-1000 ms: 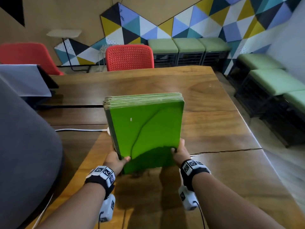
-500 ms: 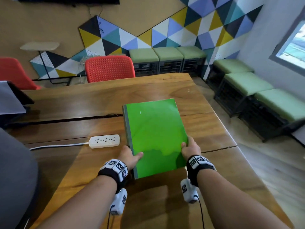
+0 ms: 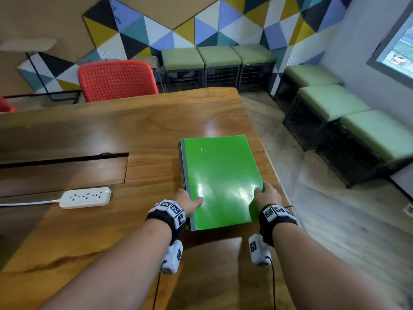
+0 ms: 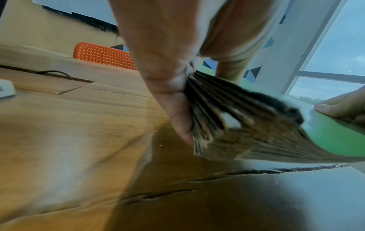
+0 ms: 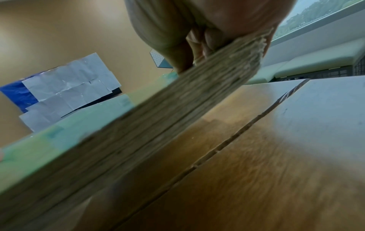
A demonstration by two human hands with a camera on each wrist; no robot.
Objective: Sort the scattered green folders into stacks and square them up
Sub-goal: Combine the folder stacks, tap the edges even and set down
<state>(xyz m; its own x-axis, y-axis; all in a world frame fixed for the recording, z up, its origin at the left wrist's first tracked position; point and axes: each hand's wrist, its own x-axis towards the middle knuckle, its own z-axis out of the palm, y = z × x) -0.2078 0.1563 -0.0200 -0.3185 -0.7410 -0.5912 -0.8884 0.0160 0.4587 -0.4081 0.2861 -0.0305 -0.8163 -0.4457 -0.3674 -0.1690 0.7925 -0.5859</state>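
At the far left of the counter a white power strip lies flat, its cord running off the edge, well apart from my work. Behind it, across the counter, stands a red chair.

My left hand grips the near left corner of the stack of green folders: thumb on the glossy top cover, fingers curled under and along the side, as the left wrist view shows. The stack sits toward the right edge of the counter. The wrist views show its near end raised off the wood with a shadow beneath; whether the far end rests on the counter I cannot tell.

My right hand pinches the near right corner the same way, thumb on top and fingers tucked beneath the layered edges.

I judge the stack fairly heavy, since it holds many folders. Each cover looks thin and bendy, and the top one is shiny, so the layers will likely slide against each other if I tilt them. The edges fan a little at the near end. The safe hold is what I have: both near corners, squeezing the whole thickness. To square it I would press my palms against the long sides. The counter's right edge is close, so a slip there could spill folders to the floor.
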